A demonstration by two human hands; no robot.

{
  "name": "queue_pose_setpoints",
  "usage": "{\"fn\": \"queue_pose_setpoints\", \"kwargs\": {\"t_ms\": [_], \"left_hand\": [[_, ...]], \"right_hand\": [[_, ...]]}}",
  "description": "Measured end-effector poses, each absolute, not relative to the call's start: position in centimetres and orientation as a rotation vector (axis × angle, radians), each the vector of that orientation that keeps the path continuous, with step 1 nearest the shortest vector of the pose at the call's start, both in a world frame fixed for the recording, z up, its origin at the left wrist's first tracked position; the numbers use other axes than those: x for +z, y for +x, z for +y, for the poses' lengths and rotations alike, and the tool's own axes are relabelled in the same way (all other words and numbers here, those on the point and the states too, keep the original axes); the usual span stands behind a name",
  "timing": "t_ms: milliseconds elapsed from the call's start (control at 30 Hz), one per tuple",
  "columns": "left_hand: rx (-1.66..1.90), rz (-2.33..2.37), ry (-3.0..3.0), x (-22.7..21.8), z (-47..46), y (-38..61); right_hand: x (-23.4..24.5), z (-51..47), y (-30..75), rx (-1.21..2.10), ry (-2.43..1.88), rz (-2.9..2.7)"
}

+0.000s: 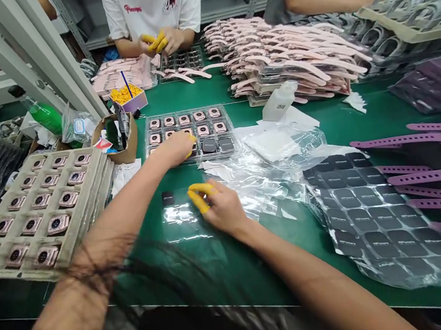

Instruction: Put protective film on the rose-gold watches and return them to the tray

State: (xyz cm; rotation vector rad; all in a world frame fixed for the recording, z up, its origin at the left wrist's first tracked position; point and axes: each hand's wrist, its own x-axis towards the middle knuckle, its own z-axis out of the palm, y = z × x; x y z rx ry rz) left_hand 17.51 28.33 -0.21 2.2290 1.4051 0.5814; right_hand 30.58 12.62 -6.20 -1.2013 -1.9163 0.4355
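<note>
Pressing into a clear tray [158, 118] of pink watch cases [184, 119], the left hand [176, 148] sits beside 2 dark-topped cases [209, 145], others bare; the right hand [219, 206] pinches together beside a black square [167, 198].

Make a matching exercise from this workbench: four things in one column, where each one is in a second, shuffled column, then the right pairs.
Things:
1. Left hand
2. Right hand
3. Purple watch straps
4. Pink watch straps

Places:
A. Stacked on the far side of the green workbench, behind a white plastic bottle
B. Laid out along the right side of the workbench
C. On a clear tray of watch cases
D. Above crumpled clear plastic, beside a loose dark square

Pairs: 1-C, 2-D, 3-B, 4-A
</note>
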Motion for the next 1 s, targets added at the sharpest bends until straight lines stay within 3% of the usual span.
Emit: {"fn": "queue_pose_setpoints", "kwargs": {"t_ms": [100,200,367,500,600,667,733,833,1000], "left_hand": [[0.744,1.303,2.146,-1.0,23.7,16.0],[0.999,1.055,1.421,-2.0,18.4,15.0],[0.905,0.953,0.825,-3.5,14.1,14.6],[0.980,1.013,0.761,-3.9,14.7,14.1],[1.058,1.072,0.843,-3.9,15.5,13.1],[1.044,1.081,0.909,-3.9,15.8,12.6],[0.980,1.071,0.930,-3.9,15.9,12.4],[0.926,1.069,0.926,-4.2,15.8,12.4],[0.868,1.126,1.060,-4.5,15.6,12.5]], "right_hand": [[-5.5,13.3,31.8,0.318,-1.120,-1.631],[-4.8,14.1,33.0,0.343,-0.991,-1.688],[-5.1,14.2,32.9,0.809,-1.073,-1.767],[-4.7,13.6,32.3,1.321,-1.274,-1.391],[-4.1,13.1,32.5,1.488,-1.262,-1.501],[-4.1,12.8,32.7,1.276,-1.382,-1.847],[-4.5,12.6,32.8,0.849,-1.523,-2.122],[-5.3,12.7,32.9,0.276,-1.523,-2.121],[-5.7,13.0,32.5,-0.019,-1.164,-2.272]]}}
